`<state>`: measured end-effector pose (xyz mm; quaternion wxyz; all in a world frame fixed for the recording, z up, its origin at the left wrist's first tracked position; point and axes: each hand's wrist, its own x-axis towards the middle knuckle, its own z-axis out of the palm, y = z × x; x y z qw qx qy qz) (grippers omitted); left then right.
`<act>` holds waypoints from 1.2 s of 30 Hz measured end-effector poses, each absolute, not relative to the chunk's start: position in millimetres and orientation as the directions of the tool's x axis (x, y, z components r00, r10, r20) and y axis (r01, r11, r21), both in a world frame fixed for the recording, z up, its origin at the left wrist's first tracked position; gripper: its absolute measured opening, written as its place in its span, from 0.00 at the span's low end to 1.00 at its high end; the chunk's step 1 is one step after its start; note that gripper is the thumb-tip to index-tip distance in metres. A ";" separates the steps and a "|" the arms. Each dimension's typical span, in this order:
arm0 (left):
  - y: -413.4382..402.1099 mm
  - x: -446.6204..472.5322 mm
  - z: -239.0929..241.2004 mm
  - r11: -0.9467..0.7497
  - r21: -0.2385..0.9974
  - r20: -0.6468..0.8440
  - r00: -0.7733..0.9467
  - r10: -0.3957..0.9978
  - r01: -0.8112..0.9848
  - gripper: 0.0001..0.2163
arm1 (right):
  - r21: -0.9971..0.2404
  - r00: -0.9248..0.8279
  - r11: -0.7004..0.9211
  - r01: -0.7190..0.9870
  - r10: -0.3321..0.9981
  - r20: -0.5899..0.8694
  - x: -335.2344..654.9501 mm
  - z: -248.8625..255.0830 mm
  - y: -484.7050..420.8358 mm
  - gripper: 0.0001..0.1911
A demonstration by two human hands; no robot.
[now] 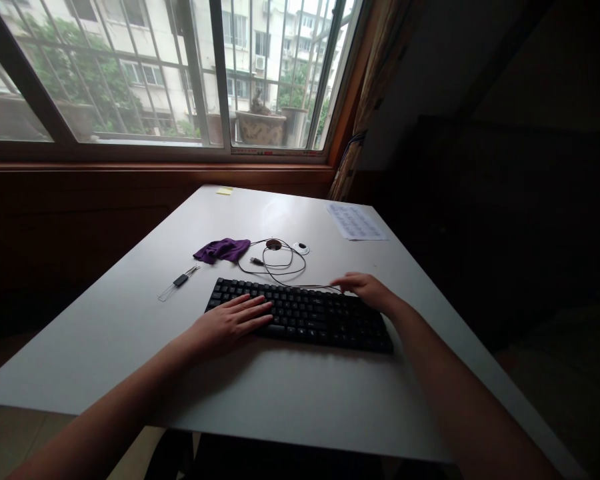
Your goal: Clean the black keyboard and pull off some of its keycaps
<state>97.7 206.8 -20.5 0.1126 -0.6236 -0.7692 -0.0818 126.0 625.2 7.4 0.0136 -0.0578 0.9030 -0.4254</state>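
A black rectangular computer keyboard [300, 315] lies on the white counter [290, 393], near its middle, its long side running left to right and slightly askew. The left hand [233, 320] rests flat and open on the keyboard's left end, fingers stretched across the keys. The right hand [367, 289] sits at the keyboard's far right edge, fingers loosely curled and pointing left, touching the thin black cable [275, 261] that runs along the back of the keyboard and coils just behind it. Left of the coil lies a crumpled purple cloth [223, 250]; a small wire keycap puller with a black grip [179, 282] lies nearer the left. A printed sheet of paper [356, 222] rests at the far right corner
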 end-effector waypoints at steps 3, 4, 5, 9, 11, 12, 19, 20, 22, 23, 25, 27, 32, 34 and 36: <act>206.9 97.7 -20.4 0.208 -0.023 0.268 -0.195 0.943 0.978 0.26 | -0.721 -0.960 0.646 -0.250 -0.262 0.099 87.8 8.7 567.7 0.19; 206.9 97.5 -20.9 0.209 -0.031 0.261 -0.193 0.946 0.978 0.26 | -0.713 -0.945 0.638 -0.291 -0.310 0.109 76.2 8.0 547.3 0.20; 206.8 97.2 -21.5 0.210 -0.039 0.256 -0.193 0.947 0.977 0.26 | -0.708 -0.932 0.628 -0.322 -0.340 0.123 65.9 6.7 526.8 0.23; 206.2 95.6 -24.8 0.207 -0.064 0.251 -0.185 0.950 0.976 0.27 | -0.726 -0.910 0.588 -0.356 -0.394 0.127 39.7 0.5 459.7 0.27; 206.1 95.4 -25.2 0.204 -0.071 0.251 -0.181 0.951 0.976 0.27 | -0.722 -0.897 0.581 -0.376 -0.424 0.125 35.7 0.5 445.3 0.28; 206.2 95.7 -24.9 0.205 -0.069 0.254 -0.181 0.950 0.976 0.27 | -0.709 -0.890 0.585 -0.394 -0.435 0.135 35.6 1.5 444.7 0.28; 207.2 97.1 -20.5 0.207 -0.028 0.271 -0.192 0.943 0.978 0.27 | -0.631 -0.931 0.699 -0.335 -0.348 0.108 81.0 20.9 548.4 0.25; 207.1 96.9 -20.6 0.205 -0.025 0.272 -0.191 0.943 0.978 0.27 | -0.627 -0.951 0.727 -0.278 -0.300 0.073 95.8 25.2 570.4 0.23; 206.8 96.3 -21.3 0.197 -0.011 0.281 -0.186 0.942 0.980 0.27 | -0.607 -0.994 0.788 -0.103 -0.103 0.034 128.8 35.4 611.2 0.17; 206.7 95.9 -21.8 0.194 -0.003 0.287 -0.185 0.940 0.981 0.27 | -0.586 -0.999 0.810 -0.004 0.018 0.031 145.3 41.2 628.6 0.14; 206.6 95.4 -22.8 0.192 0.009 0.297 -0.186 0.937 0.981 0.27 | -0.562 -0.994 0.824 0.071 0.106 0.030 174.2 53.3 655.6 0.11; 206.6 95.1 -23.4 0.190 0.017 0.304 -0.186 0.934 0.982 0.27 | -0.545 -0.988 0.831 0.112 0.152 0.029 193.9 64.1 672.0 0.10; 206.7 95.8 -22.6 0.200 0.013 0.294 -0.195 0.936 0.980 0.27 | -0.536 -0.983 0.833 0.138 0.181 0.028 202.6 68.2 678.2 0.11; 206.5 96.0 -22.5 0.202 0.007 0.288 -0.195 0.938 0.979 0.27 | -0.550 -0.987 0.827 0.119 0.157 0.022 192.3 58.2 669.3 0.12; 206.4 95.6 -23.3 0.201 0.005 0.293 -0.194 0.936 0.979 0.27 | -0.572 -0.994 0.816 0.083 0.109 0.012 174.2 44.5 653.2 0.11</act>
